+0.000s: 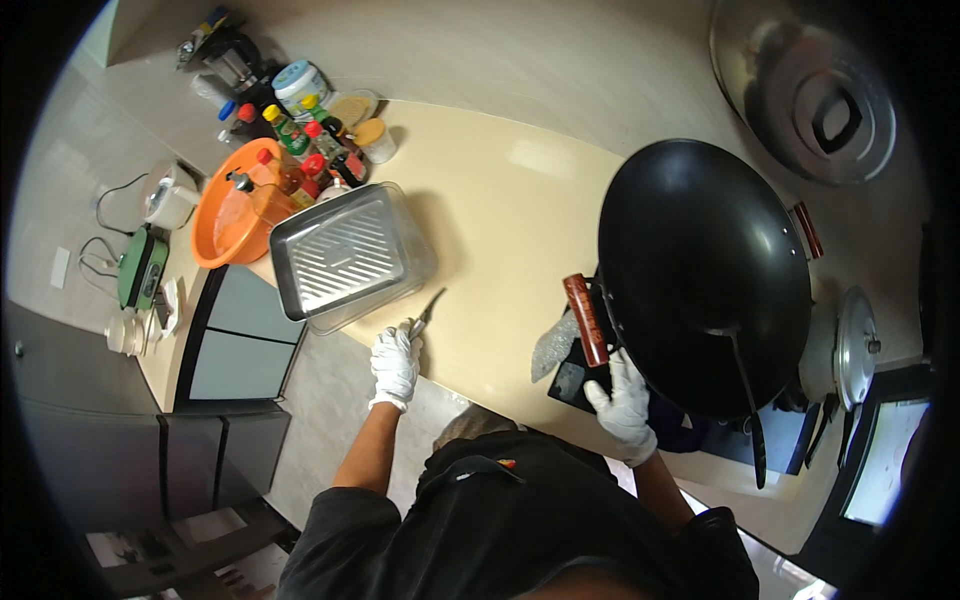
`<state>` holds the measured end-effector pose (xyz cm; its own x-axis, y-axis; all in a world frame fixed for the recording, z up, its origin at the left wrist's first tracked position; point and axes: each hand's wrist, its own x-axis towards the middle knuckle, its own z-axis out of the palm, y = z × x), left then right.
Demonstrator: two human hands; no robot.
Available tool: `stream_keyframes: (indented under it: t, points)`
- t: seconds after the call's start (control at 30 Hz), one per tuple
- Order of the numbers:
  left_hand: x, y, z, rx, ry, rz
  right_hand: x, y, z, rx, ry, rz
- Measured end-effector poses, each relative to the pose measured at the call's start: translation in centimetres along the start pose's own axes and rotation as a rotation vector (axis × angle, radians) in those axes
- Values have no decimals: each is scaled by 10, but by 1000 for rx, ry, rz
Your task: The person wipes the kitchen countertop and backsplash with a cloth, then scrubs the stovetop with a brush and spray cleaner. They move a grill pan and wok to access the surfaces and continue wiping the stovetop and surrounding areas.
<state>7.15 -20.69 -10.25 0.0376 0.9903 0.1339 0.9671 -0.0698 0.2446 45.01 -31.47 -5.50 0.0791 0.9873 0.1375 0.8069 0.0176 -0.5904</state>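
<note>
My left hand (pixel 395 366), in a white glove, is at the counter's front edge, closed around the handle of a small curved-blade knife (pixel 427 309) whose tip points away from me. My right hand (pixel 624 405), also gloved in white, has its fingers spread beside the front rim of a large black wok (pixel 697 277), just below the wok's red-brown handle (pixel 586 320). Whether its fingertips touch the wok cannot be told. A long-handled utensil (pixel 748 405) rests in the wok. Beyond the knife a metal tray (pixel 341 255) lies on a clear plastic container (pixel 420 259).
An orange basin (pixel 225 214), sauce bottles (pixel 322 142) and a yellow-lidded jar (pixel 374 141) crowd the counter's back left. A grey mesh scrubber or cloth (pixel 555 346) lies left of the wok. A lidded pot (pixel 855 349) stands at the right; a big metal lid (pixel 814 97) leans on the wall.
</note>
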Motion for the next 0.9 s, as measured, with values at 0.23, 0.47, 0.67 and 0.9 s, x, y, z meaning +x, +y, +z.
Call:
stream_keyframes:
  t: [0.23, 0.47, 0.67, 0.9]
  points:
    - [30, -47, 23, 51, 154, 16, 91, -22, 135, -54, -109, -227]
    - [69, -20, 18, -73, -10, -101, 107, -90, 188, 112, -84, -460]
    - [76, -1, 2, -203, 32, -19, 119, -159, 178, 110, -266, -208]
    - [13, -23, -40, -561, 250, -87, 210, -163, 163, 398, 93, 20]
